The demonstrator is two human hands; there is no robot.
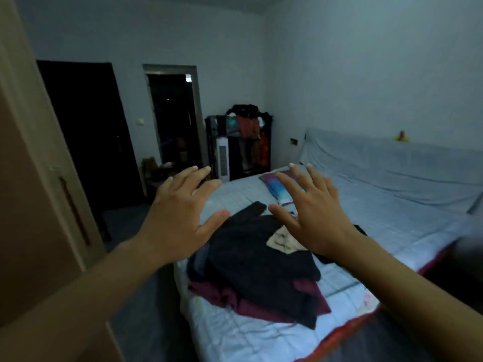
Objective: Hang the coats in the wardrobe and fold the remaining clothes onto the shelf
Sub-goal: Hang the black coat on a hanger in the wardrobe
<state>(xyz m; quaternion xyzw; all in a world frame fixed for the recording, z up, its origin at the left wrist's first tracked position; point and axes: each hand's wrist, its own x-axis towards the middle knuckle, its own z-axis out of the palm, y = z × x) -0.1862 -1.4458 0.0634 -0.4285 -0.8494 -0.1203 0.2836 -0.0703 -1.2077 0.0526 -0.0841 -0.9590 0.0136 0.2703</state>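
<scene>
splayed hands (177, 220) above rumpled dark clothes (261, 267).

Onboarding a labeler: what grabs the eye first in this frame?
The left hand and right hand, fingers spread, hover over a pile of dark clothes on the near corner of the bed. A cluttered clothes rack stands in the far corner.
</scene>
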